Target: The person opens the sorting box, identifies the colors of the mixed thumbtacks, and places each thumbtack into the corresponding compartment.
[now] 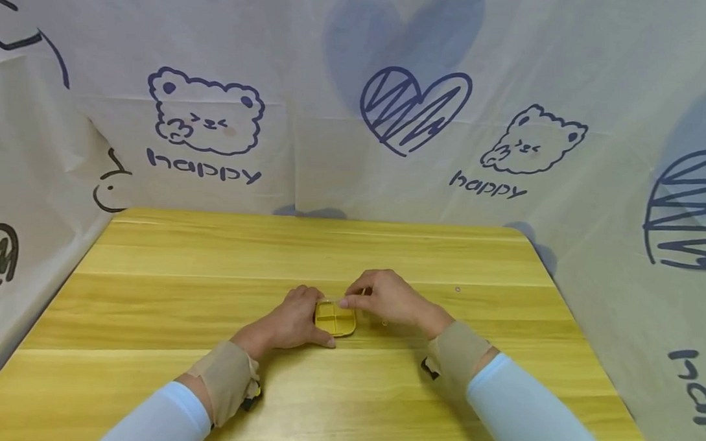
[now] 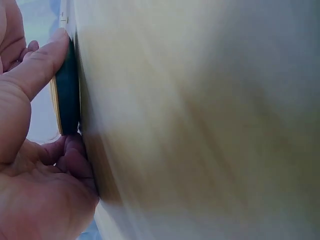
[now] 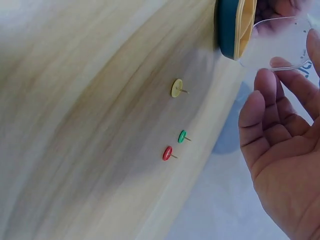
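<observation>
Your left hand (image 1: 294,319) grips the divided box (image 1: 342,327), thumb at the near edge and fingers curled round the far side; the grip probably steadies the box, which sits flat on the table (image 1: 212,241), compartments upward. Your right hand (image 1: 394,300) pinches the clear lid (image 3: 275,45) between thumb and forefinger, a narrow hold at its edge that likely controls the lid's tilt over the box. The yellow tack (image 3: 176,88), green tack (image 3: 182,136) and red tack (image 3: 167,153) stand on their heads, points up, to the right of the box (mind your fingertips), presumably set aside within easy reach.

Markings: no brand or label is readable on the box. The backdrop cloth (image 1: 325,180) carries the handwritten word "happy" (image 1: 203,166), repeated beneath the bear drawings (image 1: 207,116).
</observation>
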`<state>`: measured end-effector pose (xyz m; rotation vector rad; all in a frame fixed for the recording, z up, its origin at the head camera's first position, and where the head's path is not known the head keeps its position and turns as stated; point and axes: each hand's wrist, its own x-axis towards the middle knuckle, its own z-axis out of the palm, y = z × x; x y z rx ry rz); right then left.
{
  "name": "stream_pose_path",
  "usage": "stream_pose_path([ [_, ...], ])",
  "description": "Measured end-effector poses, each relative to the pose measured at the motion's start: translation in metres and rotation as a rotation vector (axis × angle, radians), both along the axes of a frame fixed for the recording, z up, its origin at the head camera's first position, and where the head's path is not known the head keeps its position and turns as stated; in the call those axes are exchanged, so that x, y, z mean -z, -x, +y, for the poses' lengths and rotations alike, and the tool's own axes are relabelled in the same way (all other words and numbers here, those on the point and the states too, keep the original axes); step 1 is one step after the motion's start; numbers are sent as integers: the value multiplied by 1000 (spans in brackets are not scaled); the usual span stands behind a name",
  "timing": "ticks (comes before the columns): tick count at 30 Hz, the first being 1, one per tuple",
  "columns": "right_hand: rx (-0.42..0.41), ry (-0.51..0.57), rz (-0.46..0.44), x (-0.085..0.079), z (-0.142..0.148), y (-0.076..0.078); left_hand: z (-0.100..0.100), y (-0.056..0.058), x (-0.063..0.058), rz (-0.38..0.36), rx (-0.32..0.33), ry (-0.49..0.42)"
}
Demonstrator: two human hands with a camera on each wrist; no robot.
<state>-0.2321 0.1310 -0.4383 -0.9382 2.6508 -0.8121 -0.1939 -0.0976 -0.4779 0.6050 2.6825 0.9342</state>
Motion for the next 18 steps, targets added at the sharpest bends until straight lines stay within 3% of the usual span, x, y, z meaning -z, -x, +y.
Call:
stream_pose_path([
  [9,86,110,-104,3,-2,9,0,3,-4,-62,-33,8],
  [18,204,166,-167,3,-1,18,2,4,-4,-47,-32,18],
])
